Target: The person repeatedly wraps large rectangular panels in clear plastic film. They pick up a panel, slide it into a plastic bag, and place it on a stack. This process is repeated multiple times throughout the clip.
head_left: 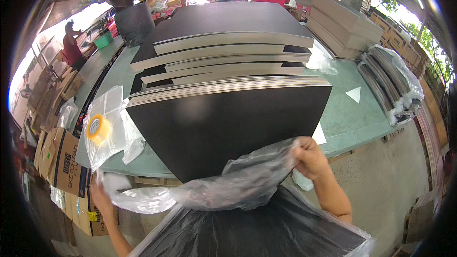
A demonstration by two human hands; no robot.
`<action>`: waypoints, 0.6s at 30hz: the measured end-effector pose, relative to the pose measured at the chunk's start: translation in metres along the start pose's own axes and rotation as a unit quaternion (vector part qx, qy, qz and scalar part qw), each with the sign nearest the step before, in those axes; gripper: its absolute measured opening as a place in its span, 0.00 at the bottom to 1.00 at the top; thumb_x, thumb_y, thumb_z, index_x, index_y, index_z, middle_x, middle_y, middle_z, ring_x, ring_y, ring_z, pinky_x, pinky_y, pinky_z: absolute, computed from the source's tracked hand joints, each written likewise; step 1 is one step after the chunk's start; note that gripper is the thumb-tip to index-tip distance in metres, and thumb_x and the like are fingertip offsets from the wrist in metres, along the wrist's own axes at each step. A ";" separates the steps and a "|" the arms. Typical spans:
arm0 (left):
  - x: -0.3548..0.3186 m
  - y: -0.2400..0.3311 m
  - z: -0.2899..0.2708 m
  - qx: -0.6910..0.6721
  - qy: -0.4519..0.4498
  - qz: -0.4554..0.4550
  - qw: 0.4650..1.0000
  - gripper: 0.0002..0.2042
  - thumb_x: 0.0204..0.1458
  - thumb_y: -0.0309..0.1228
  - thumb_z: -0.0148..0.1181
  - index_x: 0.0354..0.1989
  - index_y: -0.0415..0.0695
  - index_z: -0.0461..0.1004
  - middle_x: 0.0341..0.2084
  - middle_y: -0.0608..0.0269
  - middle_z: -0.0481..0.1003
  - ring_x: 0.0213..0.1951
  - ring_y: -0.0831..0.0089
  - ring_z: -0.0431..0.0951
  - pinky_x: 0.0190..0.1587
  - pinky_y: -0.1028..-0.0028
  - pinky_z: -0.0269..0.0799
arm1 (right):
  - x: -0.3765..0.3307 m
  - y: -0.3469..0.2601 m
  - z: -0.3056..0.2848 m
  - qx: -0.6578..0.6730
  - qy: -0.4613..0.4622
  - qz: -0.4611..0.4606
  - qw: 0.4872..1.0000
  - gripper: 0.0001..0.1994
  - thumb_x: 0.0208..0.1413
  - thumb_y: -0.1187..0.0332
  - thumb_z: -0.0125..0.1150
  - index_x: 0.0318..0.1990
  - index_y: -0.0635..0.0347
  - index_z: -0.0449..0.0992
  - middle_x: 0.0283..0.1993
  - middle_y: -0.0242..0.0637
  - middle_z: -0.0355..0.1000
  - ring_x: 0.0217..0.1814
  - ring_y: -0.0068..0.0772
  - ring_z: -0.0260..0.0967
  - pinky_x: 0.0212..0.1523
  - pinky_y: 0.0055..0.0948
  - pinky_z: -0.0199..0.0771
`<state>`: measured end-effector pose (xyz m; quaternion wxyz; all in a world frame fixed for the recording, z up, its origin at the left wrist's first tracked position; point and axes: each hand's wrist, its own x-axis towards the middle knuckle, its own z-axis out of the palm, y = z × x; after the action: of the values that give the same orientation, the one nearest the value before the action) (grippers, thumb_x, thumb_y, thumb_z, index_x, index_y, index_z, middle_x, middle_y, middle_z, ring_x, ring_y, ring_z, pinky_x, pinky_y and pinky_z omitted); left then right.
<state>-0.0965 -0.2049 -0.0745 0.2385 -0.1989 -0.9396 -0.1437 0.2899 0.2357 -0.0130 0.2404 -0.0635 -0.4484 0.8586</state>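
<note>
My feed: green tabletop (381,126). Centre up to 12 o'clock, I've got black boards (233,16) in pale-edged, staggered stacks. 2 o'clock, tall grey board stack (342,24). 3 o'clock, plastic-wrapped dark bundle (388,83) by the edge, white triangular scrap (353,95) further in. Between 8 and 9, clear plastic sheets (108,107), yellow tape roll (98,129) on top.

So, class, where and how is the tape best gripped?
Probably grip the tape across its round outer rim, coming down from above: it appears to lie flat on clear plastic, uncovered, hole facing up. Of the hands, the left hand is nearer.
</note>
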 end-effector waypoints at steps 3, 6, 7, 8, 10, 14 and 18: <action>0.008 0.158 -0.070 -0.136 -0.033 0.140 0.980 0.04 0.41 0.21 0.50 0.27 0.35 0.66 0.24 0.51 0.63 0.33 0.60 0.65 0.36 0.69 0.60 | 0.013 0.008 0.042 -0.056 -0.067 0.096 0.992 0.05 0.46 0.73 0.55 0.27 0.66 0.72 0.25 0.36 0.70 0.25 0.25 0.67 0.27 0.22 0.67; 0.007 0.253 -0.088 -0.430 -0.087 0.312 0.843 0.10 0.30 0.16 0.47 0.25 0.39 0.64 0.27 0.58 0.64 0.33 0.66 0.66 0.37 0.72 0.62 | 0.014 0.012 0.051 -0.051 -0.072 0.131 0.987 0.06 0.46 0.73 0.56 0.29 0.68 0.72 0.26 0.38 0.70 0.25 0.24 0.67 0.27 0.22 0.67; 0.003 0.267 -0.092 -0.494 -0.230 0.281 0.790 0.11 0.28 0.15 0.46 0.26 0.39 0.64 0.28 0.57 0.64 0.33 0.66 0.67 0.36 0.72 0.63 | 0.013 0.015 0.053 -0.058 -0.063 0.131 0.988 0.08 0.44 0.70 0.59 0.27 0.67 0.71 0.25 0.37 0.70 0.25 0.23 0.66 0.25 0.21 0.66; -0.003 0.276 -0.087 -0.492 -0.270 0.289 0.776 0.13 0.30 0.18 0.46 0.30 0.40 0.64 0.28 0.58 0.66 0.31 0.68 0.69 0.35 0.74 0.64 | 0.014 0.021 0.053 -0.055 -0.064 0.134 0.987 0.08 0.44 0.69 0.59 0.26 0.66 0.71 0.24 0.36 0.69 0.24 0.22 0.65 0.25 0.21 0.65; -0.013 0.297 -0.078 -0.527 -0.392 0.315 0.685 0.10 0.38 0.24 0.47 0.32 0.39 0.65 0.25 0.57 0.69 0.27 0.66 0.71 0.32 0.73 0.65 | 0.017 0.038 0.055 -0.049 -0.063 0.139 0.987 0.10 0.43 0.65 0.61 0.24 0.64 0.71 0.23 0.34 0.68 0.23 0.20 0.64 0.23 0.19 0.64; -0.038 0.321 -0.069 -0.510 -0.517 0.241 0.644 0.10 0.43 0.35 0.56 0.25 0.40 0.69 0.21 0.59 0.71 0.25 0.70 0.72 0.27 0.73 0.65 | 0.025 0.058 0.073 -0.087 -0.031 0.146 0.985 0.17 0.46 0.54 0.56 0.23 0.62 0.70 0.20 0.29 0.65 0.22 0.17 0.60 0.21 0.19 0.60; -0.019 0.263 -0.021 -0.451 -0.339 0.247 0.788 0.08 0.40 0.31 0.57 0.23 0.39 0.69 0.17 0.59 0.70 0.21 0.76 0.70 0.26 0.75 0.66 | 0.020 0.031 0.061 0.096 -0.011 0.083 0.992 0.19 0.45 0.52 0.55 0.28 0.61 0.70 0.25 0.31 0.68 0.25 0.21 0.65 0.26 0.23 0.68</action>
<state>0.0433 0.0127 -0.0206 -0.1847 -0.5454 -0.7072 -0.4102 0.2413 0.1856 0.0001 0.1683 -0.0677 -0.3596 0.9153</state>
